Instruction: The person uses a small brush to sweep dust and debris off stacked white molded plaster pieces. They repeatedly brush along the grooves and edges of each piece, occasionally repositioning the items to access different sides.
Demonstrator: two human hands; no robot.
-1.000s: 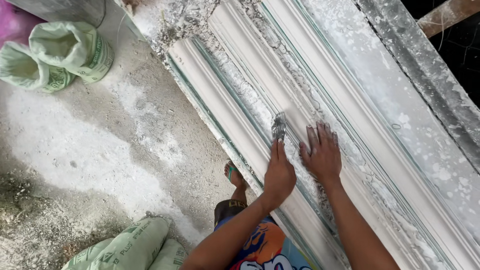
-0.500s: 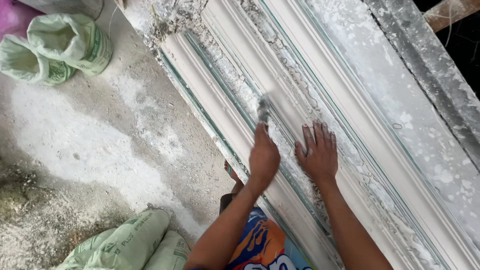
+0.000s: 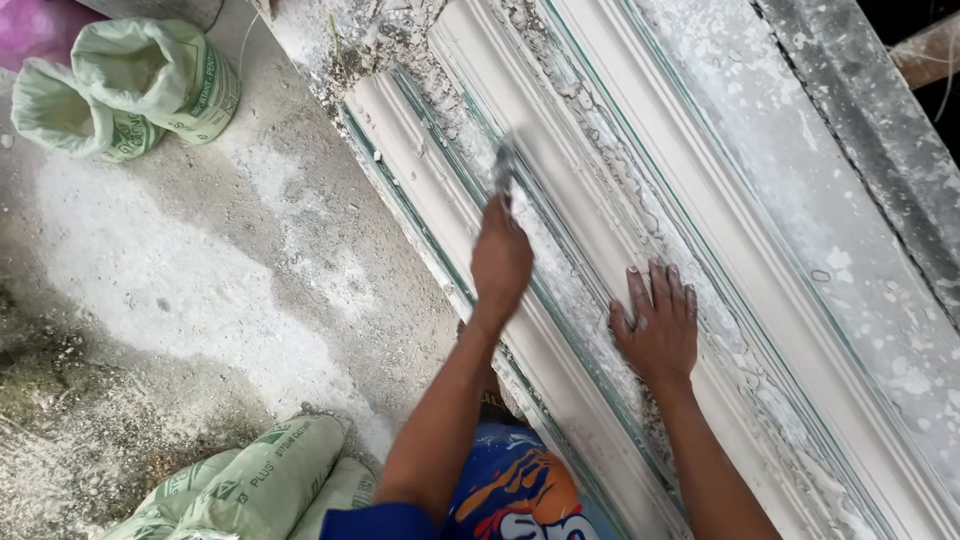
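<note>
Head view, looking straight down: a long white plaster moulding point(image 3: 600, 200) with parallel ridges and grooves runs diagonally across a powder-dusted surface point(image 3: 850, 200). Left hand point(image 3: 501, 262) reaches forward along the moulding, fingers closed around a small grey scraping tool point(image 3: 503, 168); the tool's tip sits in a groove of the moulding, blurred, so its exact shape cannot be told. Right hand point(image 3: 658, 328) lies flat on the moulding just right of the left arm, palm down, fingers spread and dusted white, holding nothing. Crumbs and flakes of dried plaster point(image 3: 560, 270) lie thick in the channel between the two hands and along the ridges farther up. Thin green edges show between the white strips. Left of the surface is a concrete floor point(image 3: 200, 270) patched with white powder. Two open pale green sacks point(image 3: 130, 90) stand at the upper left, well apart from the hands; more green sacks point(image 3: 270, 480) lie at the bottom edge near the person's left elbow. Blue printed shirt point(image 3: 500, 495) is visible at the bottom centre.
</note>
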